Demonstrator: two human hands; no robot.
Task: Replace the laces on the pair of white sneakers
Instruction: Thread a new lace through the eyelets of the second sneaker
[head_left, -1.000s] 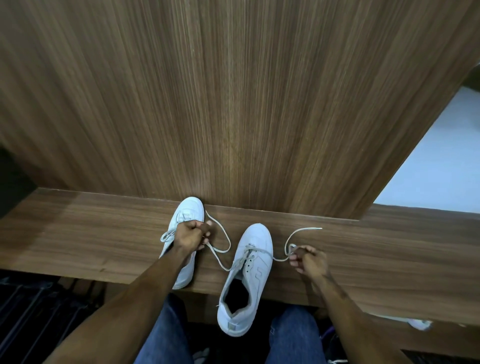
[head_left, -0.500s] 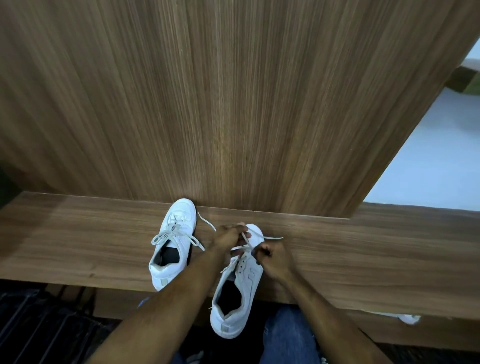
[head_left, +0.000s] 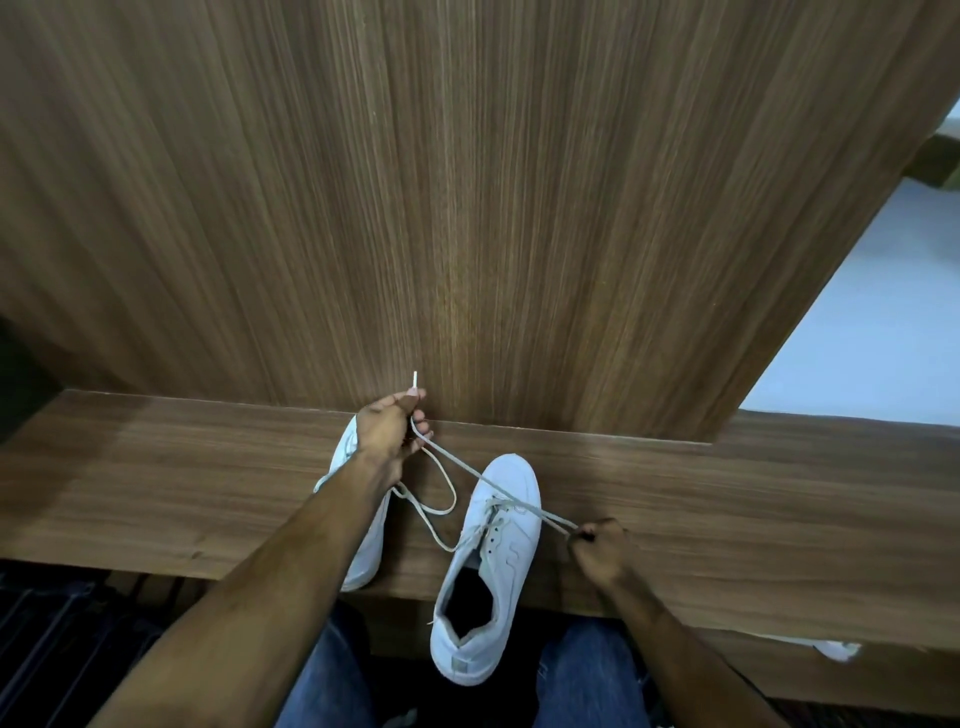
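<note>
Two white sneakers lie on a narrow wooden ledge (head_left: 753, 519). The right sneaker (head_left: 493, 566) points away from me, its heel hanging over the ledge's near edge. Its white lace (head_left: 467, 470) is stretched taut across the toe between my hands, with a slack loop hanging to the left. My left hand (head_left: 389, 431) pinches one lace end up by the back panel, the tip sticking out above my fingers. My right hand (head_left: 597, 548) grips the other end to the right of the shoe. The left sneaker (head_left: 366, 545) is mostly hidden under my left forearm.
A tall wood-grain panel (head_left: 467, 208) rises right behind the ledge. A pale floor (head_left: 857, 322) shows at the right. My knees in blue jeans (head_left: 582, 680) sit below the ledge, and a white object (head_left: 836, 649) pokes out under its right side.
Both hands were together over the right sneaker's eyelets half a second ago. They have since pulled apart, left hand up and left, right hand out right, drawing the lace taut.
</note>
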